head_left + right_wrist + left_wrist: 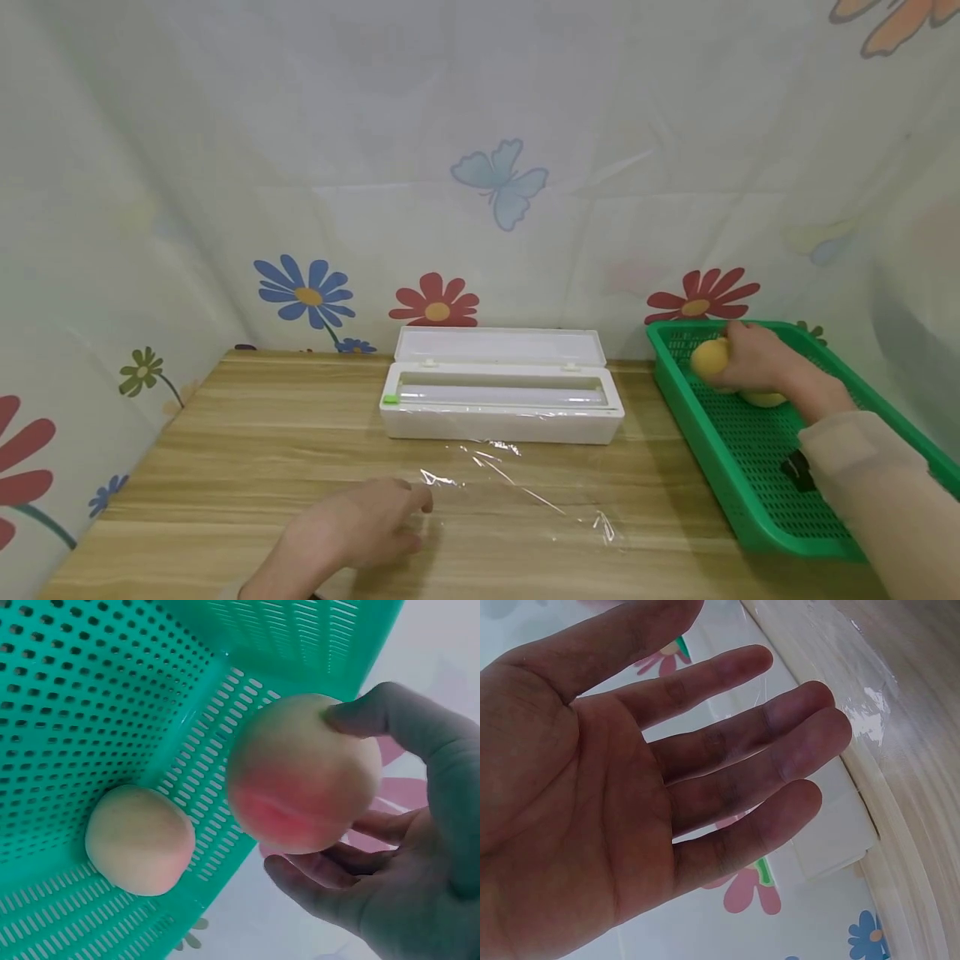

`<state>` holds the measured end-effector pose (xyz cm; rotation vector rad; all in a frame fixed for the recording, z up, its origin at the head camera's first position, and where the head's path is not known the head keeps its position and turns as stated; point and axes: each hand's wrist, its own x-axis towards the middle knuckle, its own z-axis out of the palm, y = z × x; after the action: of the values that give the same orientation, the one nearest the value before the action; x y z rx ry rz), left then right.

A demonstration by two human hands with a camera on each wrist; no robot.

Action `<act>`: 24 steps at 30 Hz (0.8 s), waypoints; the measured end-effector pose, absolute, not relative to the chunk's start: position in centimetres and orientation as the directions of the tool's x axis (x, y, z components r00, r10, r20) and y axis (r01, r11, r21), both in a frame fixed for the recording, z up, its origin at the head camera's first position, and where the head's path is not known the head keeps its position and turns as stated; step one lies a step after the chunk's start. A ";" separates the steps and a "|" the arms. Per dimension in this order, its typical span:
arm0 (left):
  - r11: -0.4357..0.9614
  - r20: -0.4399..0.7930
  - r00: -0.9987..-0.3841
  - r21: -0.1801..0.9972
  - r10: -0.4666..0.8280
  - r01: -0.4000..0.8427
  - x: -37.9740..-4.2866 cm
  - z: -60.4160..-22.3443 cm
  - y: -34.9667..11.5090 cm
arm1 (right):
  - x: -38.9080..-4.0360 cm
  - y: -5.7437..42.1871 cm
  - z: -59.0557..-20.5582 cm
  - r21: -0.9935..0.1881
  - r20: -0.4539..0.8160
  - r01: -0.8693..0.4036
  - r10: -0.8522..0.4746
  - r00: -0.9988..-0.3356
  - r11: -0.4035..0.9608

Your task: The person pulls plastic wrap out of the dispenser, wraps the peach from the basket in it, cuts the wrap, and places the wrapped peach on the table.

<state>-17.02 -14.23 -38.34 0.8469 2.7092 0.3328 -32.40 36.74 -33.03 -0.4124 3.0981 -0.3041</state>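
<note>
My right hand [757, 362] grips a peach [709, 360] over the far end of a green plastic basket [693, 446]. In the right wrist view the held peach [300, 776] has a pink blush, with thumb on one side and fingers on the other. A second peach [140, 840] lies inside the basket, partly hidden in the head view by my hand. My left hand [367, 523] hovers near the left edge of a sheet of cling film [517, 492]; its fingers are relaxed and hold nothing. The film runs out from a white dispenser box [501, 425].
The dispenser's lid [498, 346] stands raised at the back, with a green slider [390, 400] on its left front edge. The wooden table [247, 433] meets a flowered curtain [360, 208] behind. A dark object [797, 469] shows near the right sleeve.
</note>
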 end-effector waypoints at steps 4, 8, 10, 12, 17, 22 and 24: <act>0.801 -0.209 -0.784 0.306 0.584 0.515 -17.1 -38.4 -14.2 | -32.2 36.9 -33.1 -0.207 0.067 -0.216 -0.207 -0.976 0.954; 0.802 -0.210 -0.784 0.300 0.584 0.517 -17.1 -38.4 -14.2 | -31.9 36.4 -32.9 -0.248 0.124 -0.195 -0.168 -0.978 0.949; 0.803 -0.213 -0.784 0.296 0.583 0.516 -17.1 -38.4 -14.2 | -31.7 35.8 -32.6 -0.265 0.159 -0.208 -0.170 -0.973 0.942; 0.805 -0.216 -0.784 0.295 0.581 0.515 -17.1 -38.5 -14.2 | -31.5 35.1 -32.3 -0.271 0.190 -0.219 -0.171 -0.967 0.937; 0.800 -0.214 -0.781 0.299 0.587 0.520 -17.1 -38.5 -14.3 | -30.6 33.5 -31.4 -0.283 0.232 -0.223 -0.159 -0.960 0.933; 0.798 -0.212 -0.780 0.301 0.589 0.522 -17.1 -38.5 -14.2 | -29.5 31.5 -30.6 -0.306 0.301 -0.231 -0.136 -0.944 0.924; 0.798 -0.213 -0.779 0.302 0.589 0.521 -17.1 -38.5 -14.2 | -29.0 30.7 -30.2 -0.321 0.323 -0.250 -0.143 -0.936 0.913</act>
<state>-17.07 -14.20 -38.46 0.8516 2.6900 0.3272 -28.96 30.67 -30.20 -0.3538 3.3612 -0.6307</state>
